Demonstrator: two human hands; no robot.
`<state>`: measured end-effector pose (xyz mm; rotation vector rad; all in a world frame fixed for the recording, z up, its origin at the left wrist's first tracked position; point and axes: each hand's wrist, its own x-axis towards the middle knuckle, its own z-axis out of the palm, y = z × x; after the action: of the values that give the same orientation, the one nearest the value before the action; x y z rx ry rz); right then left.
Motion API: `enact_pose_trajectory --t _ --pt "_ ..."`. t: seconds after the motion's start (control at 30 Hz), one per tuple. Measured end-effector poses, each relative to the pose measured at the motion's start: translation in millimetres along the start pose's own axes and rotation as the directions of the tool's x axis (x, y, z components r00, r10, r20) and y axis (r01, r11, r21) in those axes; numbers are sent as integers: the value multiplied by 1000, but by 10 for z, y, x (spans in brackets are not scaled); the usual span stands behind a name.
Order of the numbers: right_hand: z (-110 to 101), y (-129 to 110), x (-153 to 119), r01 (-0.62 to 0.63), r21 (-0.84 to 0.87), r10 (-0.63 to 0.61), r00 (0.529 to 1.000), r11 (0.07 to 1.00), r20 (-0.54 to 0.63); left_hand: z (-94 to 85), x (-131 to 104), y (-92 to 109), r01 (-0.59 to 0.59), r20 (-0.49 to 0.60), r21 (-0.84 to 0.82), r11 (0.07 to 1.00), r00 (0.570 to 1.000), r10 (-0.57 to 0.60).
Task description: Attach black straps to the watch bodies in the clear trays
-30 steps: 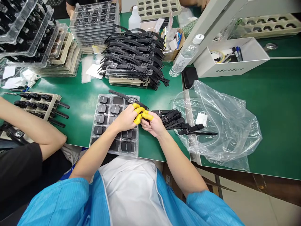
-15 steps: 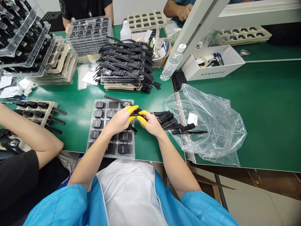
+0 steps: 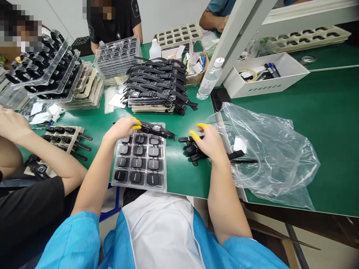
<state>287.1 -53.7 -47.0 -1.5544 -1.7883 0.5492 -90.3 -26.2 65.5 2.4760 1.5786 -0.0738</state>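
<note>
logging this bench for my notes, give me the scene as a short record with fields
left hand: holds a black watch over the tray's far end
right hand: open, by the loose black straps
fingertips: yellow covers on both hands
clear tray: dark rounded-square pieces in compartments
behind tray: stacked trays with black watches
right side: clear plastic bag, white box with pens
upright: capped clear bottle
surface: green table
</note>
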Motion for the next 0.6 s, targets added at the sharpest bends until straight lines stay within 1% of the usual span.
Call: enact_pose_trajectory --t 0.07,0.13,0.23,0.33,0.43,0.5,0.57,0.6 --pt "-62 242 42 -43 -125 42 999 991 -13 30 84 -178 38 97 -63 997 995 -32" --pt "-101 436 60 -109 -201 118 992 973 32 83 150 -306 82 141 -110 991 988 -66" --pt "-120 574 52 -173 -260 206 973 950 105 175 196 -395 126 115 -131 983 987 -111" --pt "-126 577 33 -189 -266 230 965 945 130 266 193 -402 118 87 -128 985 990 -107" --pt "-148 565 17 -215 -257 251 960 942 120 359 157 -373 119 33 -106 987 993 -116" --pt "-170 580 9 -228 -256 263 958 940 115 404 105 -346 150 -63 -59 987 986 -154" --pt "-190 609 3 -220 -245 255 959 944 121 413 21 -318 217 -168 16 976 963 -211" --pt "-197 624 2 -207 -227 240 963 951 126 402 -32 -305 257 -203 56 965 949 -241"
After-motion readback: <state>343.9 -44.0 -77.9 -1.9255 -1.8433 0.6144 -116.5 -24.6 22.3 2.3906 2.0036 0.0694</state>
